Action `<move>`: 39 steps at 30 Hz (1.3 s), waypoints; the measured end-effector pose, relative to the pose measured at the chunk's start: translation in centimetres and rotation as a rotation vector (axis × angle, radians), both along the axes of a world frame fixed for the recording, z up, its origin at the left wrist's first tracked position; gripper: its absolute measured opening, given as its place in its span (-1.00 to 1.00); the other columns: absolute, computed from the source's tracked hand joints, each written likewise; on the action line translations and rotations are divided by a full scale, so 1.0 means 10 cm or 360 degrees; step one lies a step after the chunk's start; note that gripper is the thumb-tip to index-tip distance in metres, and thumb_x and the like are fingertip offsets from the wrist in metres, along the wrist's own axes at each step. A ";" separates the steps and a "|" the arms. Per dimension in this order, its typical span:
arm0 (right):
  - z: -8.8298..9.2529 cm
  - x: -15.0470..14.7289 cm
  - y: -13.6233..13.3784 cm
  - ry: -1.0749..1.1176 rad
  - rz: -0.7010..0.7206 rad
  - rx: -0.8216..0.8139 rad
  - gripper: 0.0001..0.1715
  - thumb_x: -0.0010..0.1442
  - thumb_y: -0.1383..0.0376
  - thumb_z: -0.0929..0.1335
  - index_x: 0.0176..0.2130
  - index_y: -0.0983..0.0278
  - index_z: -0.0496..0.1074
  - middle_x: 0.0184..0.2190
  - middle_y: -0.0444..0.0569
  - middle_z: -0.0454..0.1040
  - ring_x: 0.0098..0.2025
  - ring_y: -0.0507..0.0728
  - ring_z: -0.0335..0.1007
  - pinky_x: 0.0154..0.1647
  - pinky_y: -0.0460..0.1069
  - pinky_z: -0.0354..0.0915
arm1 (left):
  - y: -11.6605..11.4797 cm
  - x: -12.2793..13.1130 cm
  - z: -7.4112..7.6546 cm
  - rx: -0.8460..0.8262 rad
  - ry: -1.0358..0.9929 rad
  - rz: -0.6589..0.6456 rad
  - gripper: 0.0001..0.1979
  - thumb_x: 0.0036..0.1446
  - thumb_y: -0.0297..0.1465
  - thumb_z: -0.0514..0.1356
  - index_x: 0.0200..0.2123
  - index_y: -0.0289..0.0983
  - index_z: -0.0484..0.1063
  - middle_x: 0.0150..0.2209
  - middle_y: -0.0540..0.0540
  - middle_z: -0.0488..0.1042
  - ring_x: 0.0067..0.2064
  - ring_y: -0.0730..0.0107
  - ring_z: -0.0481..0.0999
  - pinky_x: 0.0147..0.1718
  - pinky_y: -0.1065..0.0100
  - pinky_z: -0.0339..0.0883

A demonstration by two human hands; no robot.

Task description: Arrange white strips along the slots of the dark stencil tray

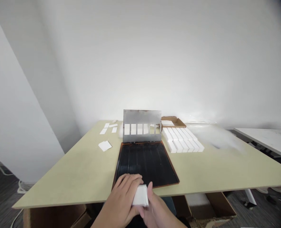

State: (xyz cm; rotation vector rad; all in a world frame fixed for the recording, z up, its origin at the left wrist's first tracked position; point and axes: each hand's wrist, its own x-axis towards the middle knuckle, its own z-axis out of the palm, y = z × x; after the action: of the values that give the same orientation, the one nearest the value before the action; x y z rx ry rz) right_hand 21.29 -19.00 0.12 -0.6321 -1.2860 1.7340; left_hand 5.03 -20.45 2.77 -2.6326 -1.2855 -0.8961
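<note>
My left hand and my right hand are closed round a small stack of white cards at the table's front edge. The left fingers lie over the stack's left side, and the right thumb presses its right side. Just beyond them lies a black tray with a brown rim. Hinged at its back, a metal frame stands upright with a row of rectangular openings. White shows in several of the openings.
Rows of white blocks sit right of the frame, before a cardboard tray. White cards lie on the table at left. Clear plastic film covers the back right. Below the front edge is an open cardboard box.
</note>
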 end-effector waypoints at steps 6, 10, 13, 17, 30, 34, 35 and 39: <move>0.01 0.05 0.01 0.0241 -0.0016 -0.0375 -0.23 0.16 -0.40 0.40 -0.15 0.20 0.49 -0.44 -0.15 0.27 -0.45 0.03 0.10 -0.50 -0.09 -0.01 | -0.01 0.04 -0.04 -0.0011 -0.0049 0.0039 -0.36 0.41 -0.08 0.23 0.42 -0.20 0.21 0.27 -0.27 0.46 0.27 -0.09 0.44 0.28 -0.05 0.33; 0.00 0.09 0.04 0.0378 0.0051 -0.0460 -0.28 0.17 -0.36 0.44 -0.14 0.21 0.49 -0.37 -0.12 0.34 -0.37 0.05 0.19 -0.42 -0.09 0.11 | -0.03 0.05 -0.08 -0.0086 -0.0109 0.0067 -0.44 0.43 -0.12 0.21 0.37 -0.20 0.25 0.26 -0.27 0.44 0.25 -0.05 0.45 0.22 -0.01 0.40; -0.03 0.13 0.04 0.0465 0.0140 -0.0518 -0.36 0.23 -0.27 0.46 -0.14 0.22 0.48 -0.35 -0.13 0.38 -0.38 0.03 0.23 -0.36 -0.08 0.19 | -0.03 0.05 -0.10 -0.0147 -0.0166 0.0079 -0.57 0.46 -0.11 0.16 0.25 -0.20 0.35 0.23 -0.28 0.45 0.19 -0.03 0.50 0.14 0.03 0.48; -0.09 0.17 0.06 0.0541 0.0172 -0.0571 -0.43 0.19 -0.11 0.56 -0.04 0.22 0.47 -0.25 -0.11 0.47 -0.32 0.01 0.37 -0.24 -0.08 0.28 | -0.03 0.06 -0.15 -0.0213 -0.0201 0.0065 -0.61 0.48 -0.12 0.13 0.23 -0.18 0.35 0.20 -0.25 0.48 0.15 0.04 0.54 0.10 0.11 0.52; -0.08 0.20 0.09 0.0621 0.0240 -0.0542 -0.27 0.08 0.00 0.65 0.10 0.17 0.42 -0.20 -0.05 0.58 -0.21 0.14 0.56 -0.19 0.00 0.35 | -0.08 -0.01 0.04 -0.0105 -0.0239 -0.0040 -0.33 0.43 -0.11 0.25 0.48 0.03 0.10 0.23 -0.10 0.52 0.24 0.12 0.51 0.24 0.12 0.47; -0.13 0.19 0.09 0.0648 0.0325 -0.0575 -0.32 0.11 -0.02 0.63 0.06 0.19 0.44 -0.24 -0.08 0.57 -0.22 0.11 0.55 -0.16 0.00 0.33 | -0.08 0.00 0.08 -0.0183 -0.0345 -0.0064 -0.40 0.44 -0.19 0.27 0.45 0.06 0.17 0.12 -0.05 0.58 0.07 0.28 0.61 0.02 0.38 0.58; -0.15 0.19 0.09 0.0655 0.0328 -0.0581 -0.34 0.12 -0.01 0.63 0.07 0.18 0.44 -0.24 -0.08 0.57 -0.22 0.10 0.55 -0.16 0.00 0.33 | -0.08 0.00 0.08 -0.0190 -0.0336 -0.0068 -0.37 0.42 -0.19 0.29 0.46 0.05 0.17 0.13 -0.07 0.58 0.06 0.28 0.61 0.01 0.39 0.59; -0.19 0.20 0.11 0.0673 0.0315 -0.0594 -0.30 0.12 0.02 0.64 0.11 0.16 0.41 -0.17 -0.07 0.59 -0.18 0.12 0.59 -0.16 -0.01 0.34 | -0.08 -0.01 0.08 -0.0187 -0.0248 -0.0089 -0.27 0.40 -0.24 0.31 0.51 0.00 0.09 0.17 -0.13 0.57 0.04 0.25 0.63 -0.02 0.38 0.61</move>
State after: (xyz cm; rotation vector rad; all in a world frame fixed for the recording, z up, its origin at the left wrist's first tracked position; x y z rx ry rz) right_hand 23.26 -17.93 -1.75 -0.3195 -0.7567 2.1559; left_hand 4.94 -21.27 3.56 -2.7483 -1.3436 -1.0861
